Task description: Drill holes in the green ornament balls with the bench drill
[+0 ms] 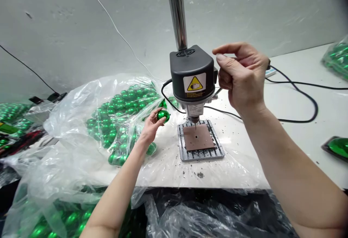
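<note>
A shiny green ball ornament (163, 115) is held between the thumb and fingers of my left hand (151, 126), left of the drill press and beside a plastic bag of similar balls. My right hand (243, 74) is raised at the right side of the black drill press head (192, 73), its fingers curled and thumb near the index fingertip; whatever they grip, if anything, is hidden. Under the drill bit (195, 126), a brown square board (202, 142) with a small dark hole lies on the grooved grey base plate (187, 156).
A clear plastic bag (73, 103) full of green balls (130, 102) spreads across the left of the white table. Dark shavings (200, 175) lie around the base. A black cable (299, 121) loops at right, near a dark-edged green object (337, 147). More plastic hangs below the front edge.
</note>
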